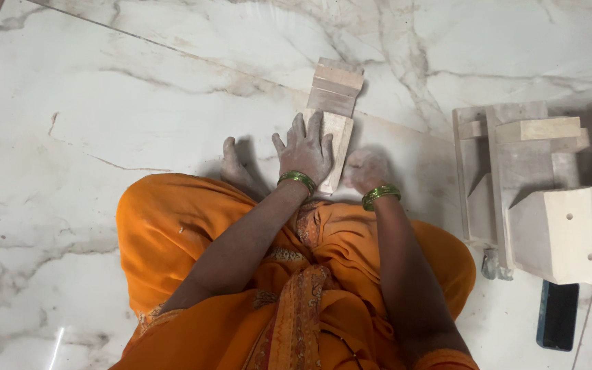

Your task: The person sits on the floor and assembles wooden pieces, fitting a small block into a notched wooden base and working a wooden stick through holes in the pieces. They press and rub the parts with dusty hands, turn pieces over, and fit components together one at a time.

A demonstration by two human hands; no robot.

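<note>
Pressing down, the left hand (305,152) lies flat and open on a pale wood block (330,147), fingers spread and pointing away. The block rests on the marble floor (104,89) in front of the knees, with a stepped wood piece (335,86) touching its far end. The right hand (366,170) looks curled beside the block, but it is blurry, so its grip is unclear. Both arms reach forward.
</note>
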